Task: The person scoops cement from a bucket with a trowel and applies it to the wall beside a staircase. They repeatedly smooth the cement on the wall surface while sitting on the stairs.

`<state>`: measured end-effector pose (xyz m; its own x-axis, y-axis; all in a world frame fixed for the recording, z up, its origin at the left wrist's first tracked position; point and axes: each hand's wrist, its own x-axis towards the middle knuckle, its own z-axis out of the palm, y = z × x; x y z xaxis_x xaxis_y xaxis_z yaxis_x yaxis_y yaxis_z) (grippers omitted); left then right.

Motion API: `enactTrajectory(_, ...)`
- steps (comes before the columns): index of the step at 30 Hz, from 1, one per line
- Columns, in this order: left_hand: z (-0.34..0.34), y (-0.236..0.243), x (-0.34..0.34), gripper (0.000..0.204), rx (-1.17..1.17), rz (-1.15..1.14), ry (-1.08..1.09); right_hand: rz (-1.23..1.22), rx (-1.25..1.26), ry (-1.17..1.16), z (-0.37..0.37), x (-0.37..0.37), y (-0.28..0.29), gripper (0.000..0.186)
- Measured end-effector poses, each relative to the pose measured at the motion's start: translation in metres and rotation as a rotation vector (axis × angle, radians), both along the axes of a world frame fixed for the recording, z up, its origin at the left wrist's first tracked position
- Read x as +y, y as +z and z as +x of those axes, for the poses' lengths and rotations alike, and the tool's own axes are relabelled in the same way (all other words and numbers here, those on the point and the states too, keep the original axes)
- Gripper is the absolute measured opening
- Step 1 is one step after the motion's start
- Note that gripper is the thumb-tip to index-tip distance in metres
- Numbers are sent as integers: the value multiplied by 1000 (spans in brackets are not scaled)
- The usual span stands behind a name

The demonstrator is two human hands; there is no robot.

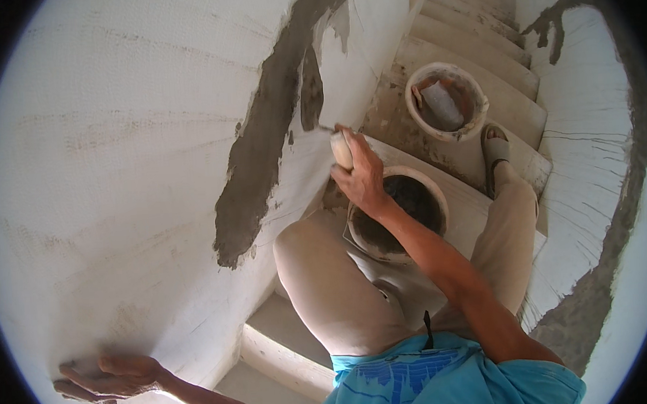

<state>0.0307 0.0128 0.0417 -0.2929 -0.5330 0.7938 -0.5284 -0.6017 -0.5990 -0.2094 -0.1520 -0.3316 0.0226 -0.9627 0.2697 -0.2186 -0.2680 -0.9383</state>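
My right hand (362, 167) grips a trowel by its pale wooden handle (341, 150). The blade (310, 89) is against the white left wall (132, 175), over wet grey mortar beside a long grey patch (252, 169). Under that hand, between my legs, a pale bucket (434, 189) of dark mix rests on a step. My left hand (109, 378) is at the wall low on the left, its fingers apart and slightly bent; a small yellow bit shows just below them, too small to name.
Stairs (475, 26) climb away ahead. A second pale tub (469, 121), holding a greyish bag, stands on a step by my right foot (495, 149). Lower steps (279, 325) lie at my left. The right wall (577, 152) has hairline streaks and a grey mortar band (578, 313).
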Motion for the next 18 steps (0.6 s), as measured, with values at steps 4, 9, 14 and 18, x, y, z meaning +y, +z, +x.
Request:
enactTrajectory(4, -3, 2, -5, 68, 4, -16, 15, -22, -45, 16, 23, -1, -8, 67)
enactTrajectory(9, -1, 2, -3, 68, -5, -13, 7, 130, 111, 324, 9, 74, -18, 68)
enactTrajectory(14, -2, -1, -1, 72, 42, -56, 14, 29, 42, 222, -7, 68, -12, 63)
enactTrajectory(18, 0, -1, -3, 67, 29, -41, -2, -39, 4, 110, 5, 33, 1, 61)
